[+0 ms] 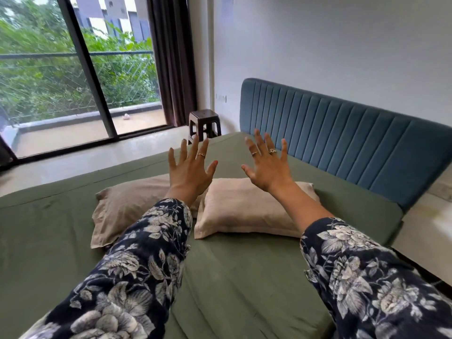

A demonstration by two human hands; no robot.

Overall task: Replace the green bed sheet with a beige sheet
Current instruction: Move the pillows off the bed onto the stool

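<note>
- Both hands are raised in the air above the bed, palms facing away from the person, fingers straight and spread wide; neither touches or holds anything. The left hand (189,167) hangs over the gap between the two pillows, and the right hand (267,165) is just beside it, toward the headboard. Rings show on fingers of both.
- Both arms reach forward from the bottom of the view in dark floral sleeves (137,265), elbows nearly straight.
- The green sheet (244,277) lies smooth over the whole mattress, from the near edge to the far corner. It looks like thin, soft, light cloth that will bunch and drag rather than lift flat. My guess is the best hold is at a corner or along an edge, pinched and peeled back.
- Two pillows rest on the sheet and would likely need moving first: a tan pillow (127,206) on the left and a paler beige pillow (244,211) on the right, their corners close together. Both look soft and light.
- A blue ribbed headboard (342,138) runs along the right side of the bed.
- Farther off, a dark stool (204,122) stands by a curtain (171,59) and a glass door (73,81) to a balcony.
- No beige sheet is in view.
</note>
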